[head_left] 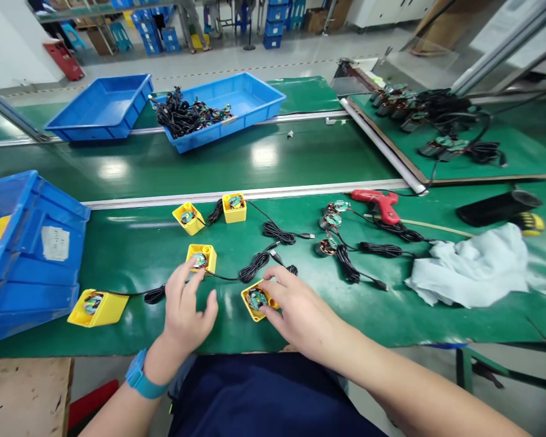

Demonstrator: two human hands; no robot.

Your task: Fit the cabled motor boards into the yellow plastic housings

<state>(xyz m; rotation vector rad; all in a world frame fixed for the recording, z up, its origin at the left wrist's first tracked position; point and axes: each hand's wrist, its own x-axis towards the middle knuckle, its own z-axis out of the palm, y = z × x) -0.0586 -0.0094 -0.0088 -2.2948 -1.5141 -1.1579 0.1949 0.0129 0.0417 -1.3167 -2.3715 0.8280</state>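
My right hand point(295, 306) grips the rim of a yellow plastic housing point(248, 297) near the table's front edge, thumb and fingers on its right side. A green circuit board point(256, 298) sits inside that housing. My left hand point(186, 303) is open, thumb spread away, its fingertips over the near side of another yellow housing point(213, 261) with a board and a black cable; I cannot tell whether they touch. Two more housings, a tilted one point(190, 220) and an upright one point(235, 209), stand behind. Another housing point(109, 308) lies at the left.
Motors with boards point(326, 246), coiled black cables point(346, 264), a red glue gun point(377, 203) and a pale cloth point(473, 267) lie at right. A blue bin point(31, 255) of yellow parts stands left. Blue trays point(236, 100) rest beyond the metal rail point(255, 193).
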